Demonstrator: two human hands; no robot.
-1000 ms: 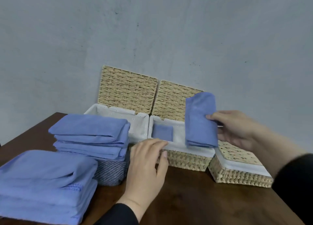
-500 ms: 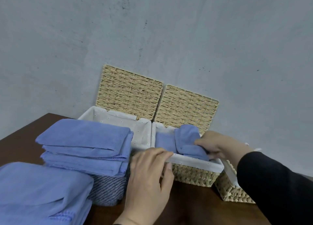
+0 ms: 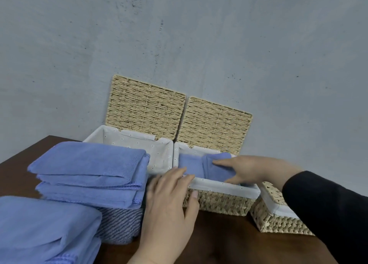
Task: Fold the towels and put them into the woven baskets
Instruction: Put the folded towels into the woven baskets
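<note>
Lowered into basket [image 3: 221,190] — folded blue towel [image 3: 217,169] (right hand [image 3: 256,169] pinching); left hand [image 3: 169,196] flat.

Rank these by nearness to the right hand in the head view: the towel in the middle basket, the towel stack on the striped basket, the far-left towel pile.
From the right hand:
1. Towel in the middle basket, under its fingers.
2. Towel stack on the striped basket, left of the baskets.
3. Far-left towel pile, bottom-left corner.
</note>
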